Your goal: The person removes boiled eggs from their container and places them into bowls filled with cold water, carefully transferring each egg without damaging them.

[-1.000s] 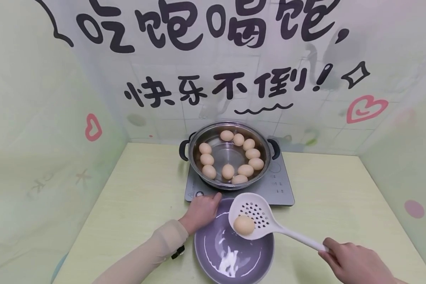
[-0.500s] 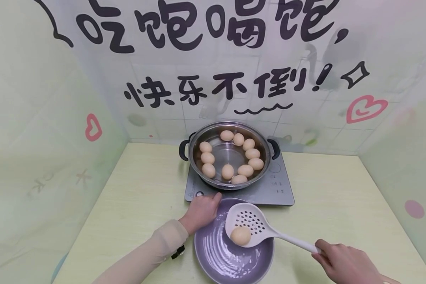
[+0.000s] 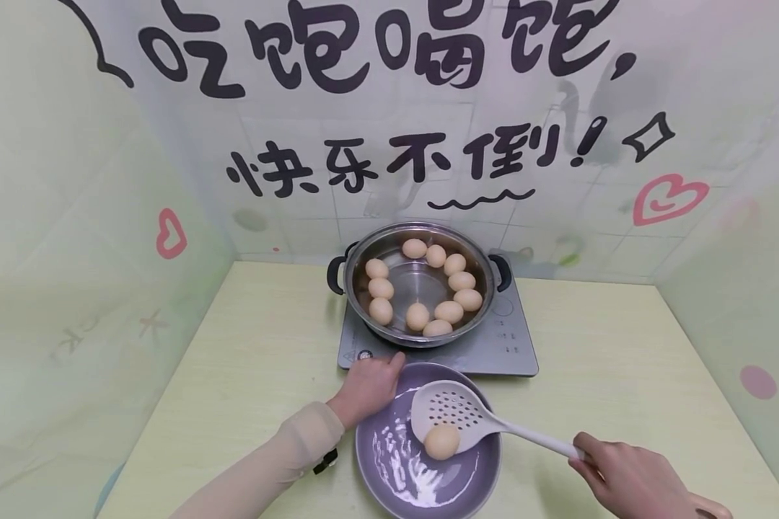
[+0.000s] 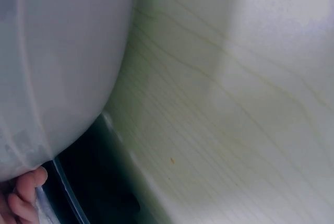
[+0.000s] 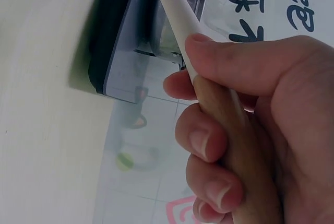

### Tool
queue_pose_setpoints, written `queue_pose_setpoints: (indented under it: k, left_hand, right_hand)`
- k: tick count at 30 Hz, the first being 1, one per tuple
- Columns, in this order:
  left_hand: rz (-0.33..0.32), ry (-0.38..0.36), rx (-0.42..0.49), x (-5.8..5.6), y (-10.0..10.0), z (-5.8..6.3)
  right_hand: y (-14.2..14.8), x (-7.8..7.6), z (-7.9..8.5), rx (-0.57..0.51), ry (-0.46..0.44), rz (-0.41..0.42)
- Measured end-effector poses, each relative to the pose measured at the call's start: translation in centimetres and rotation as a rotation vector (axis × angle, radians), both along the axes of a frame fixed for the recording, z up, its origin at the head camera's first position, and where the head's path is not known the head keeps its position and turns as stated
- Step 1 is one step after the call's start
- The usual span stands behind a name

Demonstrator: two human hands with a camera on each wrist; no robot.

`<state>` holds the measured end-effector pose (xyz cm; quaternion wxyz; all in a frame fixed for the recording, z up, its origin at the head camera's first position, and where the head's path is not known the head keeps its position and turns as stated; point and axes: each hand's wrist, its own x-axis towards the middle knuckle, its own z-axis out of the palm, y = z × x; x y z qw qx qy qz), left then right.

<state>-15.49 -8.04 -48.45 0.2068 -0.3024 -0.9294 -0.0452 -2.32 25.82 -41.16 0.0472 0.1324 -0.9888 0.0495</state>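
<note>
My right hand [image 3: 630, 476] grips the handle of a white slotted skimmer [image 3: 450, 402]. In the right wrist view, its fingers wrap round the wooden handle [image 5: 222, 104]. A brown egg [image 3: 442, 441] lies at the lower edge of the skimmer's head, over the inside of a purple bowl [image 3: 379, 461]. The left hand [image 3: 368, 386] grips the bowl's upper left rim; fingers [image 4: 27, 192] curl against its outside in the left wrist view.
Behind the bowl, a steel pot [image 3: 417, 283] with black handles holds several eggs [image 3: 449, 311] in a ring. It stands on a flat grey electric cooker [image 3: 474, 360]. A printed wall covering [image 3: 285, 238] rises at the table's back edge.
The skimmer has come down and slightly left, lower over the bowl. Its egg has shifted to the head's lower edge. Eggs in the pot drift slightly; the left hand stays put.
</note>
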Motion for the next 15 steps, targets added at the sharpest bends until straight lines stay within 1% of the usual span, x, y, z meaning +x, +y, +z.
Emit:
queue_pose_setpoints:
  k: [6, 9, 12, 15]
  left_hand:
    - [0.003, 0.001, -0.007, 0.05, -0.01, 0.07]
    - [0.002, 0.008, -0.010, 0.07, -0.03, 0.12]
    - [0.000, 0.025, -0.013, 0.08, -0.03, 0.17]
    - [-0.001, 0.030, -0.017, 0.08, -0.04, 0.19]
  right_hand:
    - [0.05, -0.19, -0.29, 0.006, 0.096, 0.028]
    - [0.19, -0.35, -0.41, 0.006, 0.159, 0.052]
    - [0.44, -0.51, -0.46, -0.010, 0.220, 0.082]
    - [0.68, -0.72, -0.33, -0.030, 0.260, 0.104]
